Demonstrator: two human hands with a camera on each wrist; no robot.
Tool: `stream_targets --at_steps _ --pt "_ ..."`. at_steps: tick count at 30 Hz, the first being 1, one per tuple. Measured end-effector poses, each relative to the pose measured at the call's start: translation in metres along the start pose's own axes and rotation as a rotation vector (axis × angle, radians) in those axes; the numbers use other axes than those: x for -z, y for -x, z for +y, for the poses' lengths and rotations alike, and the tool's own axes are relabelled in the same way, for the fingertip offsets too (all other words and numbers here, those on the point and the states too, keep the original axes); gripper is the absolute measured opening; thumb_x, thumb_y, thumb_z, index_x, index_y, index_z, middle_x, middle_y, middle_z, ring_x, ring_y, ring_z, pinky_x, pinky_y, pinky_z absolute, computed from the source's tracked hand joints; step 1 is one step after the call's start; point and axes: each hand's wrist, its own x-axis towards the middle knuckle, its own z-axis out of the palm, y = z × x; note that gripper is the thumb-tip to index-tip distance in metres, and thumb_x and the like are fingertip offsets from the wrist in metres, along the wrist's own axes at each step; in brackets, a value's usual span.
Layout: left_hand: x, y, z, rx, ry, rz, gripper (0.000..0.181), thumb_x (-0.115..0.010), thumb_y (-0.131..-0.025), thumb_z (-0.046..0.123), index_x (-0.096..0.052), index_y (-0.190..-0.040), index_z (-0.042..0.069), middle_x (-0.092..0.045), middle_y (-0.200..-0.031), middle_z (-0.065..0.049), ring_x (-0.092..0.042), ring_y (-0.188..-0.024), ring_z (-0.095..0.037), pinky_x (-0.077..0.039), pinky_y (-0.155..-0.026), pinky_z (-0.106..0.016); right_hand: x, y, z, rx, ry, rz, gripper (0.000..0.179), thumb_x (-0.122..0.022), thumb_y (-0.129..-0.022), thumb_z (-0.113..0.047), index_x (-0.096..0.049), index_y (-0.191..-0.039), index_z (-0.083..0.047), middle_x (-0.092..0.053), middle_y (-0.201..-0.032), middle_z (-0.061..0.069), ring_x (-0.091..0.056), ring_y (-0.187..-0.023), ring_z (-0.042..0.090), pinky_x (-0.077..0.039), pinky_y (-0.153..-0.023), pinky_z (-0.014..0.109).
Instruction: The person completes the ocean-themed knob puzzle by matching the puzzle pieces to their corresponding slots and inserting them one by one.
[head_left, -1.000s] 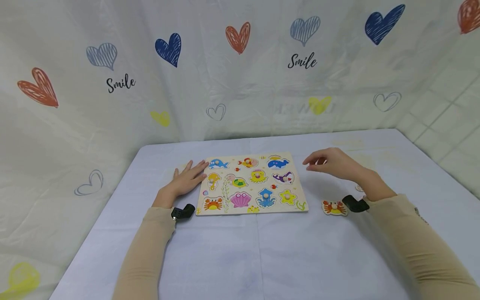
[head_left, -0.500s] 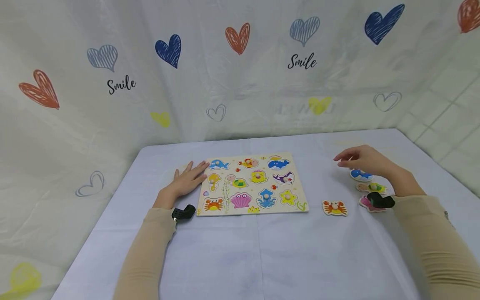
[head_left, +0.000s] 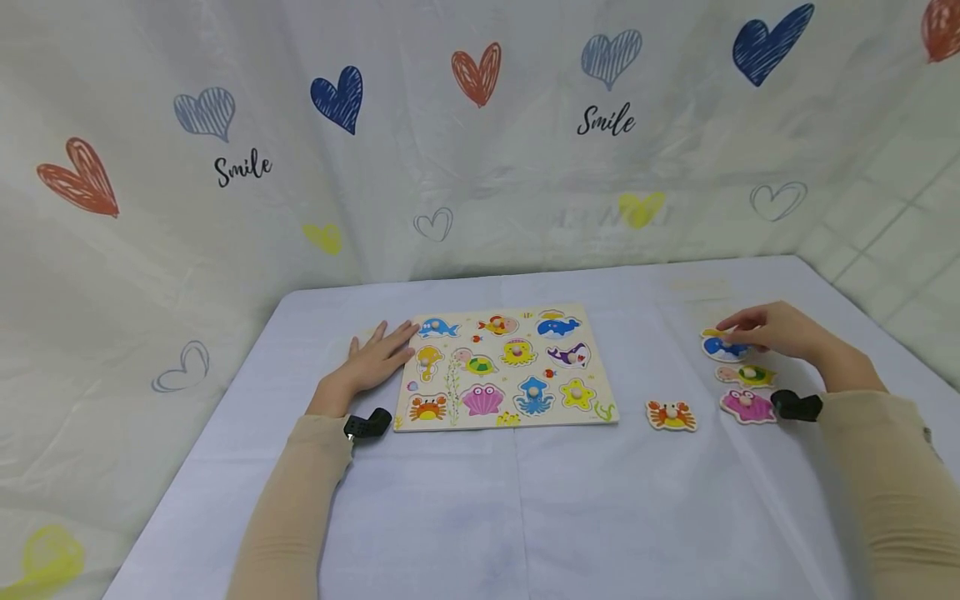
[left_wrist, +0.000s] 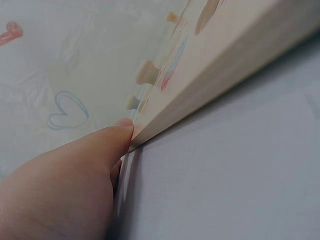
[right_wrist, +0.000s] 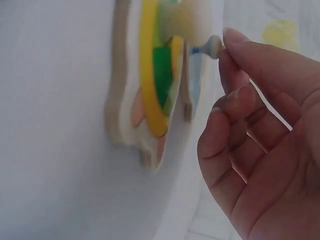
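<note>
My left hand (head_left: 371, 357) lies with straight, spread fingers against the left edge of the wooden knob puzzle board (head_left: 453, 417). In the left wrist view the thumb (left_wrist: 117, 140) touches the board's side (left_wrist: 200, 102). At the right, my right hand (head_left: 783, 332) pinches the small knob (right_wrist: 215, 46) of a blue whale puzzle piece (head_left: 716, 348) between thumb and index finger. The other fingers are curled, holding nothing. A turtle piece (head_left: 742, 376) lies just nearer than the whale and fills much of the right wrist view.
A pink shell piece (head_left: 746, 406) lies nearer than the turtle, and a crab piece (head_left: 671, 415) sits between these and the board. Sea-animal pictures, several with knobs, cover the board. A curtain printed with hearts (head_left: 480, 167) hangs behind the white-covered table (head_left: 435, 517).
My right hand has moved from near the board rightward to the loose pieces and taken hold of the whale's knob. The turtle and shell pieces came into view. The left hand stays put.
</note>
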Motion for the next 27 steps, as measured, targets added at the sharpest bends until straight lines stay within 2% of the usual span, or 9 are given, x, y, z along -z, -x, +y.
stream_targets --at_steps 6,12,16,21,27 --pt "0.001 0.0011 0.0015 0.0 0.005 0.004 0.064 -0.036 -0.109 0.054 -0.024 -0.165 0.027 -0.014 -0.171 0.004 0.006 -0.157 -0.034 0.013 -0.114 -0.071 0.0018 0.0019 0.0071 -0.041 0.004 -0.024 0.046 -0.069 -0.099 -0.027 -0.065 -0.125 0.01 -0.07 -0.1 0.01 -0.055 -0.083 0.026 -0.048 -0.07 0.035" --pt "0.0028 0.0011 0.0015 -0.006 0.004 0.007 0.064 -0.036 -0.108 0.055 -0.023 -0.165 0.028 -0.013 -0.171 0.004 0.006 -0.157 -0.034 0.013 -0.113 -0.071 0.004 0.0019 0.0063 -0.042 0.007 -0.027 0.043 -0.069 -0.098 -0.023 -0.066 -0.124 0.011 -0.069 -0.098 0.008 -0.054 -0.082 0.026 -0.046 -0.069 0.035" --pt "0.0046 0.0011 0.0023 -0.012 0.012 0.007 0.064 -0.037 -0.108 0.055 -0.024 -0.165 0.028 -0.014 -0.171 0.003 0.006 -0.157 -0.034 0.013 -0.113 -0.072 0.0042 0.002 0.0066 -0.058 0.006 -0.024 0.041 -0.07 -0.098 -0.023 -0.067 -0.122 0.01 -0.069 -0.101 0.012 -0.054 -0.084 0.028 -0.048 -0.069 0.034" --pt "0.0048 0.0015 0.0025 -0.009 0.011 0.003 0.063 -0.037 -0.109 0.054 -0.024 -0.165 0.028 -0.014 -0.171 0.004 0.006 -0.157 -0.033 0.013 -0.113 -0.071 0.0033 0.0021 0.0052 -0.048 0.029 -0.011 0.039 -0.07 -0.098 -0.022 -0.068 -0.119 0.01 -0.069 -0.101 0.014 -0.054 -0.084 0.029 -0.047 -0.069 0.035" --pt "0.0022 0.0017 0.0009 -0.003 0.003 -0.004 0.064 -0.036 -0.109 0.054 -0.023 -0.165 0.028 -0.013 -0.171 0.003 0.007 -0.156 -0.034 0.014 -0.113 -0.071 0.0007 0.003 0.0004 -0.046 0.038 0.028 0.045 -0.07 -0.099 -0.028 -0.066 -0.122 0.011 -0.067 -0.101 0.015 -0.055 -0.085 0.03 -0.047 -0.068 0.034"
